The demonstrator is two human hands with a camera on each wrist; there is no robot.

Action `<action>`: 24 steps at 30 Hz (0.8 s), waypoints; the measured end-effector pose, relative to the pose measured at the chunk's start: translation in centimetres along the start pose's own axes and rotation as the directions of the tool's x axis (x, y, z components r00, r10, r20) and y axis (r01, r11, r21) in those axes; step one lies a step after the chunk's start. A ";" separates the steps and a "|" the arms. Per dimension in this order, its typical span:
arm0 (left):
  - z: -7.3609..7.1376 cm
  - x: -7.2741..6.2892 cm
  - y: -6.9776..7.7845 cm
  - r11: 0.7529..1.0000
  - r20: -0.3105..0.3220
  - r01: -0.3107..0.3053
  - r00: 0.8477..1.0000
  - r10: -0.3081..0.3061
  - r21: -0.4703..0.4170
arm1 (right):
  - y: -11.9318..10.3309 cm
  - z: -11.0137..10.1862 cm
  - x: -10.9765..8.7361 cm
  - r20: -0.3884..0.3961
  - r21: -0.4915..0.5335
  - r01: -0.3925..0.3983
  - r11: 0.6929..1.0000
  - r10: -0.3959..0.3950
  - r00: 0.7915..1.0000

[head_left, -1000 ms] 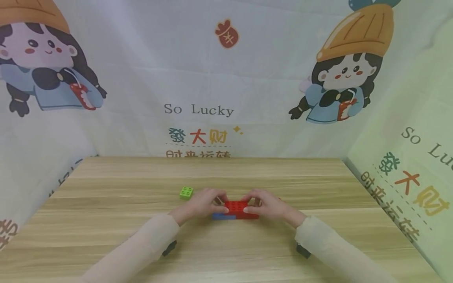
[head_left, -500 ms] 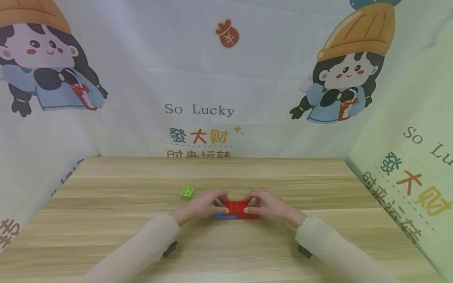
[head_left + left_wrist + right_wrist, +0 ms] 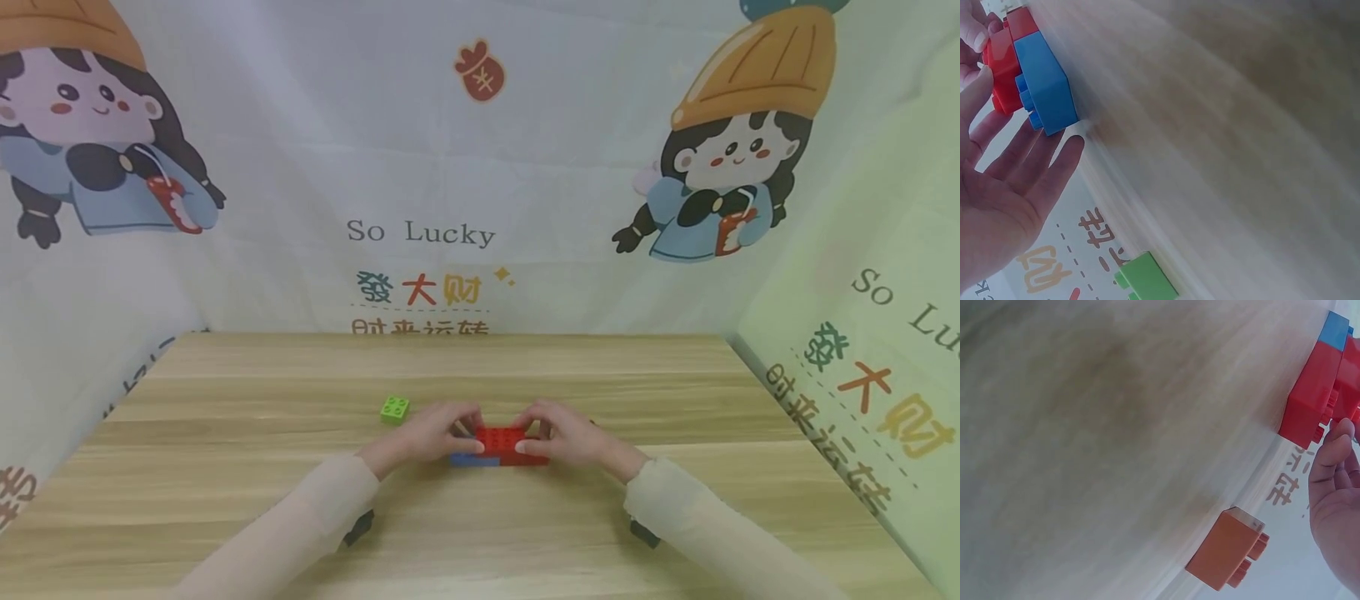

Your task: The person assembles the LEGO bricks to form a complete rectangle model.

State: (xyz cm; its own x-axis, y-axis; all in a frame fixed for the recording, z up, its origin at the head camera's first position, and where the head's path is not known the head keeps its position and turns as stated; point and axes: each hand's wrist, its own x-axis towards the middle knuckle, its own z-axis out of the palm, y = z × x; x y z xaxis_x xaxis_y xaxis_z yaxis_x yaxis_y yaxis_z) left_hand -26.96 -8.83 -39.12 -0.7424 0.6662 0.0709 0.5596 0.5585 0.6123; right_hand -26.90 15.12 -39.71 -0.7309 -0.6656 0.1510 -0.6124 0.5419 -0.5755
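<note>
1. Left hand (image 3: 431, 433) and right hand (image 3: 573, 435) pinch the upper red brick (image 3: 501, 437) between thumbs and fingers.
2. Said brick sits across the blue brick (image 3: 476, 461) and lower red brick (image 3: 527, 459).
3. Backdrop (image 3: 300, 167) reads "So Lucky", below it "發大财".

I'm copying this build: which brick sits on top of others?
The upper red brick, bridging the blue brick and lower red brick; those two, the green brick and the orange brick rest on the table.
</note>
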 end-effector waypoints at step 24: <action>0.0 0.3 0.0 0.999 0.011 0.011 1.000 -0.011 0.037 | 0.0 -0.1 0.1 -0.002 0.013 0.015 1.000 -0.015 1.000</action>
State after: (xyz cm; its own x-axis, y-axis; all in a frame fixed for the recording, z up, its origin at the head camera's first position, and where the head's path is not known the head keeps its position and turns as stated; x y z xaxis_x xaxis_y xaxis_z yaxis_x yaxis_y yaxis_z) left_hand -27.15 -8.58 -39.11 -0.7444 0.6654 0.0554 0.5649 0.5833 0.5836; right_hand -27.00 15.17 -39.61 -0.7222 -0.6726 0.1616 -0.6196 0.5251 -0.5834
